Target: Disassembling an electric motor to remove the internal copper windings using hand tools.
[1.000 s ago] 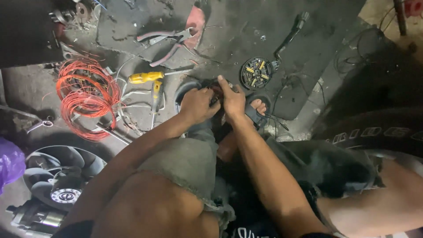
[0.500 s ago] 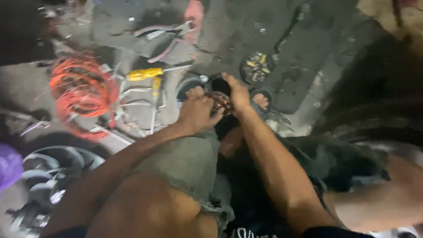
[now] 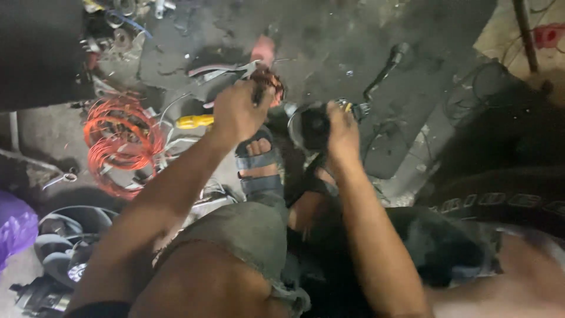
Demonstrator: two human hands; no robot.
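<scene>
L hand (image 3: 238,112) w/ copper winding (image 3: 269,79), R hand (image 3: 341,131) w/ housing (image 3: 309,125)

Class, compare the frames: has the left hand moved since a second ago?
Yes. The left hand has pulled away from the right hand, towards the orange wire coil.

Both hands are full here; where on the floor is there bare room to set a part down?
Bare dark floor lies above the hands, between the pliers and the ratchet handle. Crowded: left of the left hand, with the orange wire coil, yellow-handled screwdriver and fan; the right hand holds a round housing.
</scene>
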